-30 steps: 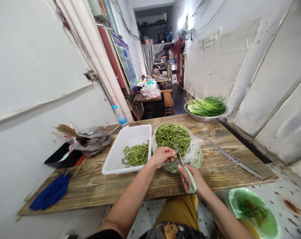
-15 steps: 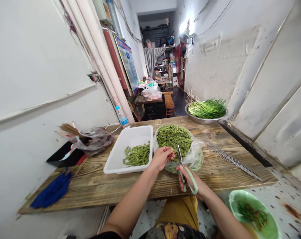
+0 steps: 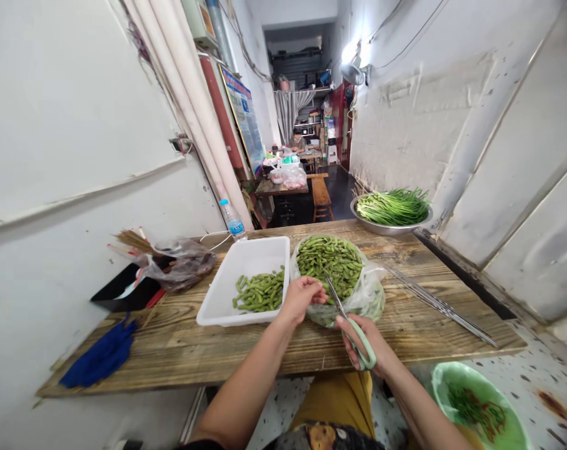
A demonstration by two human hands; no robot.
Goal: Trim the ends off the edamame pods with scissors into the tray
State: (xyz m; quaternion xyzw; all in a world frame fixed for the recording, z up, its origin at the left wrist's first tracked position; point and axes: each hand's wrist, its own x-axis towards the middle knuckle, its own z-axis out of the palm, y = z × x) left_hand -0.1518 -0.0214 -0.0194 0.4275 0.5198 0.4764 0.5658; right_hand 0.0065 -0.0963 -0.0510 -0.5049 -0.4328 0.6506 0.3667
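My right hand (image 3: 362, 340) grips a pair of scissors (image 3: 364, 350) by their pale green handles. The blades look closed together and point up and left over the edamame pods (image 3: 330, 259), which fill a clear plastic bag (image 3: 372, 294). Just left of the blade tips, my left hand (image 3: 304, 297) is pinched at the near side of the bag; a green pod seems to be between its fingertips, though it is small and partly hidden. Left of the bag stands a white plastic tub (image 3: 217, 287) with a smaller heap of pods (image 3: 262, 290) in its near right part.
Metal skewers (image 3: 442, 306) lie at right, behind them a metal bowl (image 3: 393, 228) of green stalks. A water bottle (image 3: 235, 222), black tray (image 3: 119, 290) and blue cloth (image 3: 100, 353) are leftward. A green-lined bin (image 3: 480, 400) stands below right. Someone sits far back.
The scissor blades, apart before, have come together. My right hand has shifted slightly right and down; my left hand stays pinched near the bag. The view has moved a little.
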